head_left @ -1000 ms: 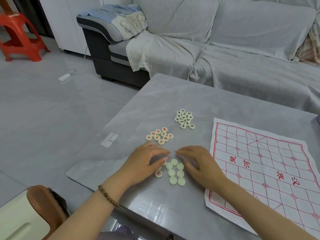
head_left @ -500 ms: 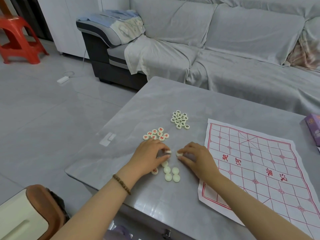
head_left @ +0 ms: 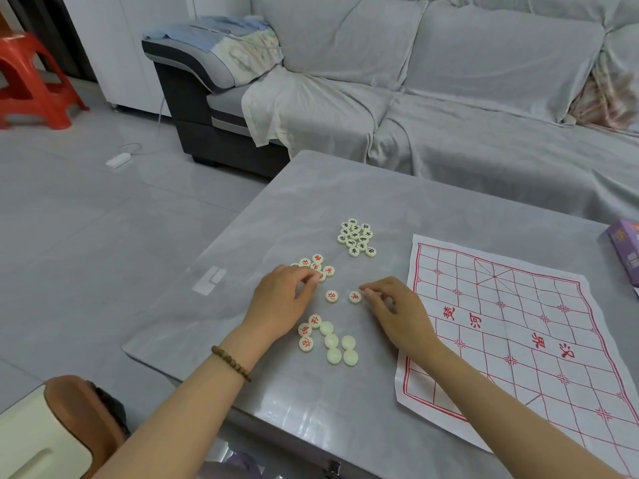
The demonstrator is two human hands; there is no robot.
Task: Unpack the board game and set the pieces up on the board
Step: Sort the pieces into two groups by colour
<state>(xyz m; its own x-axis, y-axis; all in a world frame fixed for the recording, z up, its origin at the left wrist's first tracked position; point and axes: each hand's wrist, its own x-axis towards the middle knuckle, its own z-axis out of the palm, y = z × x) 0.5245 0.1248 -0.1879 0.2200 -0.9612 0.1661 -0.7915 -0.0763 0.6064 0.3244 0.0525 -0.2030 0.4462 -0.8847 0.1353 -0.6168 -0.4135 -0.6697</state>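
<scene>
Discs [head_left: 331, 296] of pale, hard plastic lay left of the paper board [head_left: 518, 326], likely light and slippery on the glossy table [head_left: 432, 209]; pinch their rims. Left hand [head_left: 281, 299] pinched a red-pile piece; right hand [head_left: 397, 311], fingertips together, touched another [head_left: 354, 297].

Paper board [head_left: 518, 326]: red river characters 楚河 and 汉界; round pieces [head_left: 356, 236] bear black or red characters too small to read; purple box [head_left: 624, 250] print illegible.
</scene>
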